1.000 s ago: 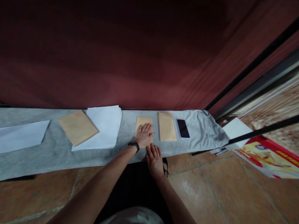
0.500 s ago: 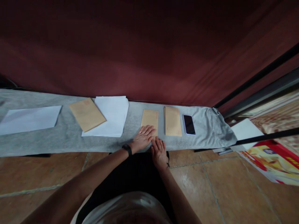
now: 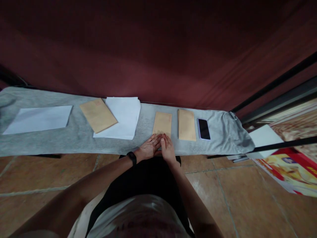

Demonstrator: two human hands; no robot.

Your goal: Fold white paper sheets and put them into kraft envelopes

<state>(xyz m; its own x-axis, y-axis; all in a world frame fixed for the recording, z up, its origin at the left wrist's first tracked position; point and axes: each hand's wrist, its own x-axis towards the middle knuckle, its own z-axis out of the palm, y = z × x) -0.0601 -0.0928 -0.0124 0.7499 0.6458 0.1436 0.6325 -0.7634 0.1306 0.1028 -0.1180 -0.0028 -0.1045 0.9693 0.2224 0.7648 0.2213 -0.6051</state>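
A tan envelope (image 3: 162, 122) lies flat on the grey cloth in front of me, its near end under my fingers. My left hand (image 3: 149, 147), with a black band on the wrist, rests with stretched fingers on the envelope's near edge. Close against it, my right hand (image 3: 168, 149) also has its fingers extended over that edge, the fingertips of both hands meeting. Neither hand shows anything grasped. Just to the right lies a small stack of tan envelopes (image 3: 187, 124).
A phone (image 3: 204, 129) lies right of the stack. On the left, another tan envelope stack (image 3: 98, 115) overlaps white paper sheets (image 3: 126, 119), and a white sheet (image 3: 41, 119) lies farther left. A dark red wall (image 3: 148, 66) rises behind the cloth-covered surface (image 3: 74, 142).
My right hand has moved in against the left, and both now lie at the envelope's near edge. The left hand has drawn back toward me. The view has shifted slightly.
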